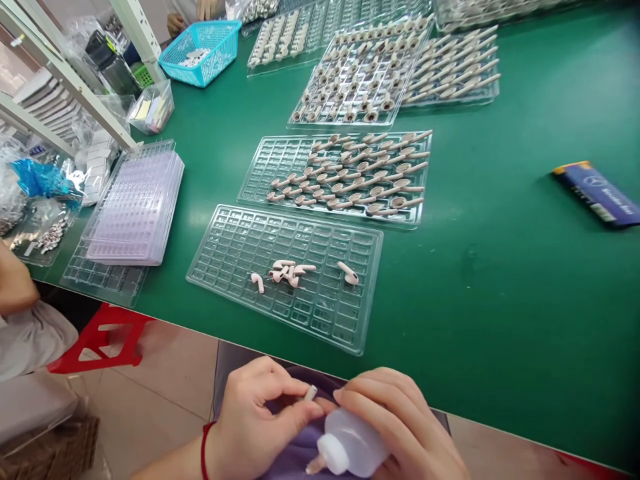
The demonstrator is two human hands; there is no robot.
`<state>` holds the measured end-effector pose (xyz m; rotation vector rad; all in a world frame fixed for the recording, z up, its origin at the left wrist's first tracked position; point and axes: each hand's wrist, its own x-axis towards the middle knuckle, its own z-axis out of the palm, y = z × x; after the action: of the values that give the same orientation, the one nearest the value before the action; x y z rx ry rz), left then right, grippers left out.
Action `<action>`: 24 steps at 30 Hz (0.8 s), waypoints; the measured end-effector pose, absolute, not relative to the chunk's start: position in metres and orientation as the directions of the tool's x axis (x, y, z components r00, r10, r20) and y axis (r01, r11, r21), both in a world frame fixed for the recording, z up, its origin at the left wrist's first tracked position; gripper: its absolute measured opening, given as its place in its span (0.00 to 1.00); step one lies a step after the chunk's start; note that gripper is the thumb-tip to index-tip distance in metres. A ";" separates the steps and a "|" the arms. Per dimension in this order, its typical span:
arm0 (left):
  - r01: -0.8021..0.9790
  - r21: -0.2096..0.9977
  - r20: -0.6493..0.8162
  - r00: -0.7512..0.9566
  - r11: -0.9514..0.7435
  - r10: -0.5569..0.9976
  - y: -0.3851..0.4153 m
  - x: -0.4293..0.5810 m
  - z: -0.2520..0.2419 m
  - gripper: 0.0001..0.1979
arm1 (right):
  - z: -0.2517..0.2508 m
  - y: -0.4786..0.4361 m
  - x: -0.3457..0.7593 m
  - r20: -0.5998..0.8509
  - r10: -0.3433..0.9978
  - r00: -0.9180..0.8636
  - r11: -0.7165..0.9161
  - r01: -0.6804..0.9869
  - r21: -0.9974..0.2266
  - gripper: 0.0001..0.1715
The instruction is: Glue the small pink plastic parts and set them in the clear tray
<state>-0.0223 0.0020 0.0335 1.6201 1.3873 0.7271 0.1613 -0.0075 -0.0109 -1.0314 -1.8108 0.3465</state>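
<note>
Between the thumb and fingers of my left hand (267, 410) is a small white earbud piece (311, 393); only its end shows. My right hand (407, 417) is wrapped round a translucent squeeze bottle (357, 437). The bottle lies tilted, its white cap and brownish tip pointing down to the left, close to my left thumb. Both hands are over my lap, in front of the table edge. Beyond them, a clear compartment tray (215, 260) bears a small heap of white earbud shells (287, 272), with one lone shell (349, 274) toward its right side.
Behind are a tray of long-stemmed beige parts (360, 173) and more filled trays (360, 73). Stacked lilac trays (135, 213) stand left, near a blue basket (200, 50). A dark blue packet (597, 193) lies right. Another person's arm (15, 287) is at left.
</note>
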 end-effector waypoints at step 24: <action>0.723 0.455 0.278 0.439 -0.520 0.854 0.003 -0.019 0.039 0.05 | -0.016 -0.023 0.167 0.610 0.779 -0.145 0.618 0.342 -0.707 0.09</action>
<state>-0.0187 0.0030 0.0389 2.4254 1.3640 0.7023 0.1671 -0.0230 -0.0163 -0.9197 -1.7391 0.4932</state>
